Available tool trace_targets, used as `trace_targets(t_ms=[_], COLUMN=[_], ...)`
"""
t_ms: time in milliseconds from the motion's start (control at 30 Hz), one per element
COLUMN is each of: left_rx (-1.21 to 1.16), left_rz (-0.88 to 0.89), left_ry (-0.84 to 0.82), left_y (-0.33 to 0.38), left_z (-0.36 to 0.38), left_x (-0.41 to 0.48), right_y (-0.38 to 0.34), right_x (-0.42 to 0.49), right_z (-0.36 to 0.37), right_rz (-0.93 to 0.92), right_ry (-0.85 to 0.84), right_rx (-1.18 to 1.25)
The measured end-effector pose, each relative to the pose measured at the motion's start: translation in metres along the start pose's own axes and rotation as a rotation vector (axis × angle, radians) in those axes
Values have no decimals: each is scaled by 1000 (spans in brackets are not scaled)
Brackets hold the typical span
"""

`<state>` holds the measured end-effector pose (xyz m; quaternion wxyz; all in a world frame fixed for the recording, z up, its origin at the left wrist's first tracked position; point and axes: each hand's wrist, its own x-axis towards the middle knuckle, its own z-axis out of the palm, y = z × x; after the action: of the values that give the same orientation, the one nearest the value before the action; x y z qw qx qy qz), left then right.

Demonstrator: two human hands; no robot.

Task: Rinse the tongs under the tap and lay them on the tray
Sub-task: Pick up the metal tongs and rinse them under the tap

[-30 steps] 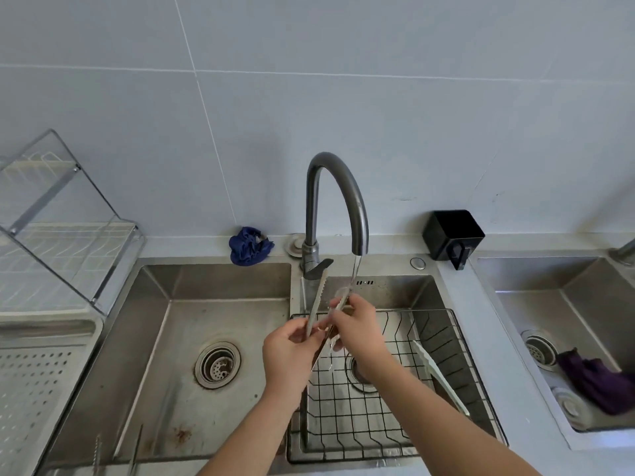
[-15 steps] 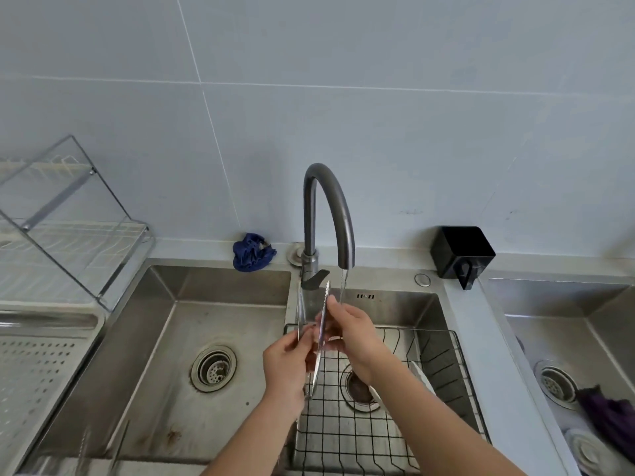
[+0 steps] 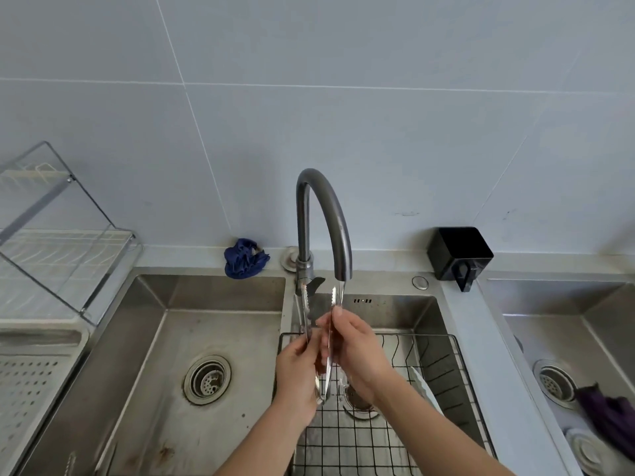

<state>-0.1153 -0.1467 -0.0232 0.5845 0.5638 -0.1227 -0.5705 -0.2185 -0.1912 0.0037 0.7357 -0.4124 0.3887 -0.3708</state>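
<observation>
Metal tongs (image 3: pixel 307 309) stand upright over the middle basin, serrated tips up and hinge end down near my wrists. My left hand (image 3: pixel 298 369) grips the left arm of the tongs. My right hand (image 3: pixel 357 348) pinches the right arm, whose tip sits just under the spout of the dark curved tap (image 3: pixel 324 214). A thin stream of water runs from the spout onto that tip. The perforated white tray (image 3: pixel 31 379) lies at the far left, beside the left basin.
A black wire basket (image 3: pixel 443 369) sits in the middle basin with a white utensil (image 3: pixel 426 389) in it. A blue cloth (image 3: pixel 244 258) and a black holder (image 3: pixel 458 252) stand on the back ledge. A glass-sided dish rack (image 3: pixel 62 235) is above the tray. A purple cloth (image 3: pixel 608 413) lies in the right basin.
The tongs have swung from tilted to upright, and their arms have spread apart. Both hands stayed at the tap. The view shifted slightly.
</observation>
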Motion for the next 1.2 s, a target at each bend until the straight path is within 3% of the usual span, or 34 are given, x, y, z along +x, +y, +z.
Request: trace_targets(t_ms=[233,333,533,667,967,1200], left_rx=[265,388,240,299,275,286], left_rz=[164,225,192,256,141,238], left_ry=[110,32,69,134,24,168], left_y=[21,23,19,25,12,23], left_z=[4,9,16,21,18,1], left_x=[15,16,18,21,13,19], right_y=[20,23,18,18,22,18], right_x=[-23,-28,-35,-36,-40,-31], right_z=[8,11,7,4,0,14], right_rz=[18,2,-32,-63,-91,-11], right_ry=[86,146,168,162,215,71], right_rx=[-144,-78,-130,-170,-173,-164])
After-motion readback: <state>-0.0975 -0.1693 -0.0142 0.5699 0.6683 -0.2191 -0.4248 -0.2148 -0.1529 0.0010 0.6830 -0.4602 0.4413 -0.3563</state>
